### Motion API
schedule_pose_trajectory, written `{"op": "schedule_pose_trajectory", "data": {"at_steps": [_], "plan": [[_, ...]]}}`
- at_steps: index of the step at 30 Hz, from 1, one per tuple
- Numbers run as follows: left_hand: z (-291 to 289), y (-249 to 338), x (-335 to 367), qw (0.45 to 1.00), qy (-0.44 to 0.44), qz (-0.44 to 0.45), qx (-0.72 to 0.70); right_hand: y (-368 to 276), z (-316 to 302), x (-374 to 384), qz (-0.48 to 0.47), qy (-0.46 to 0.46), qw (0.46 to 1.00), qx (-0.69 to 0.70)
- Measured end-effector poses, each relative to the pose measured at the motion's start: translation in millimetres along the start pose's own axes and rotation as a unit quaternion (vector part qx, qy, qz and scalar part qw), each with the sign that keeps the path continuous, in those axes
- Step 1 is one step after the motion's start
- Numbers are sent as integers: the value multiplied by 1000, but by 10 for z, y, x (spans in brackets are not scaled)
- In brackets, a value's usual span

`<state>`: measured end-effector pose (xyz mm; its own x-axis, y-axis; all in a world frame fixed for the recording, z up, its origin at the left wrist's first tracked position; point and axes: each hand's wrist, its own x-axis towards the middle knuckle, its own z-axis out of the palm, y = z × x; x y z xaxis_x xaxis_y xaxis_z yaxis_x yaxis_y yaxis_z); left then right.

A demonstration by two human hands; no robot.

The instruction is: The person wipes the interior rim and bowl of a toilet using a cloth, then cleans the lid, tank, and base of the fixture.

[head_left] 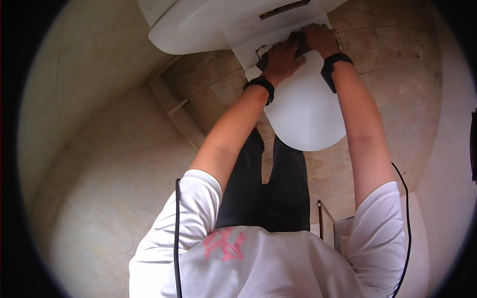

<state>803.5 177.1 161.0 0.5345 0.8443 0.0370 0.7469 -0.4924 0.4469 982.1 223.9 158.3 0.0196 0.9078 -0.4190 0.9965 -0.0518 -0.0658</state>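
Observation:
Both my arms reach forward to the back of a white toilet with its lid (310,111) down. My left hand (283,62) is closed over a dark cloth-like piece (299,42) behind the lid, at the hinge end; a dark bit also shows left of the hand. To its right, my right hand (320,40) curls over the same area, touching the dark piece. Its fingertips are partly hidden. Each wrist wears a black band, the left one (262,89) and the right one (334,69).
A white sink-like basin (198,30) juts out at the upper left, close to the toilet. Beige tiles (226,89) cover the floor, with a low raised ledge (171,107) on the left. Pale walls flank me. A thin black cable (408,218) hangs by my right sleeve.

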Motion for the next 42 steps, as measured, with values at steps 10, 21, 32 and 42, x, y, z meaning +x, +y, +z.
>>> {"op": "schedule_pose_trajectory", "data": {"at_steps": [10,21,32,42], "plan": [[80,447,587,993,-80,67,-49,936,-67,-23,35,-59,982,178],[-23,8,466,995,-39,46,78,-140,-37,-88,125,179,976,-23],[-985,-903,-994,983,-73,2,167,-1984,64,-635,-9,158,987,2],[-1344,-757,-2271,984,-144,1,105,-2307,18,-1940,-120,193,950,214]]}}
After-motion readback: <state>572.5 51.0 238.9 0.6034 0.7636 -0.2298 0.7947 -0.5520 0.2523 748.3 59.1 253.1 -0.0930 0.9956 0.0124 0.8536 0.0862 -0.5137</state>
